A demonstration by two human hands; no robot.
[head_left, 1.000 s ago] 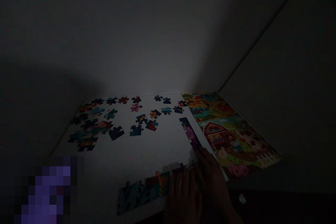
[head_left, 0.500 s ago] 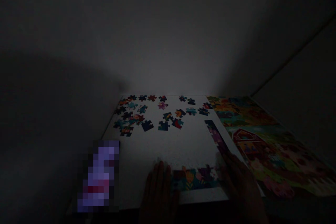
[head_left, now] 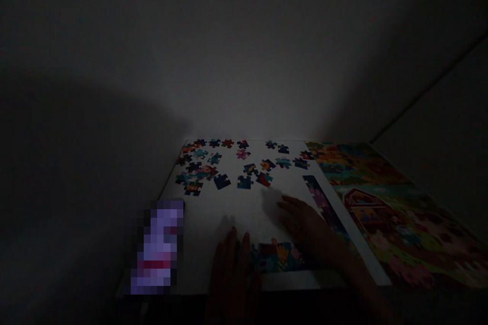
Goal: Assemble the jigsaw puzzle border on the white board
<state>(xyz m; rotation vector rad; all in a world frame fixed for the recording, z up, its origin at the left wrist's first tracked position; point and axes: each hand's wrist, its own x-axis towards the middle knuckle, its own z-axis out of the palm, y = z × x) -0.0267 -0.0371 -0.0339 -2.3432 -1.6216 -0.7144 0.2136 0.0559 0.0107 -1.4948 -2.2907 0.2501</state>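
Hands (head_left: pixel 267 244) over dim puzzle pieces (head_left: pixel 244 165)

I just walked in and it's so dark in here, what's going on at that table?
A person is working on a jigsaw puzzle on a white table. The left hand rests beside a joined strip of pieces at the near edge, while the right hand stretches out over the table toward the loose pieces scattered farther back. A colourful farm picture lies to the right.

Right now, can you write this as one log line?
left hand: beside joined strip | right hand: over white board | loose pieces: far side
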